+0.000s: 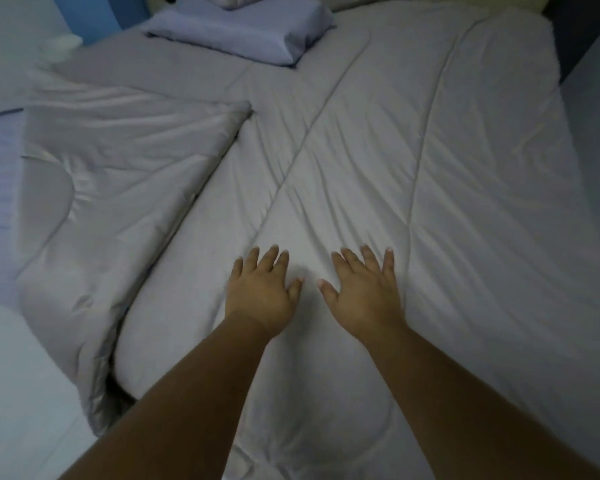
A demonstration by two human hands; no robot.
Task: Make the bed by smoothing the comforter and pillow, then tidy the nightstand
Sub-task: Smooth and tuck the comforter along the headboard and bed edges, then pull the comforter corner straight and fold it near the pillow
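A pale grey quilted comforter (413,161) covers most of the bed, creased along its stitched seams. Its left part (118,174) is folded back over itself and hangs off the bed's left side. My left hand (262,289) and my right hand (364,289) lie flat on the comforter side by side, palms down, fingers spread, holding nothing. A lavender pillow (243,32) lies at the head of the bed, top centre, with a second pillow's edge (236,0) behind it.
A blue wall (97,12) stands at the top left, with a blurred white object (63,43) beside the bed there. A dark surface (582,29) borders the bed's right side. Pale floor (18,393) shows at lower left.
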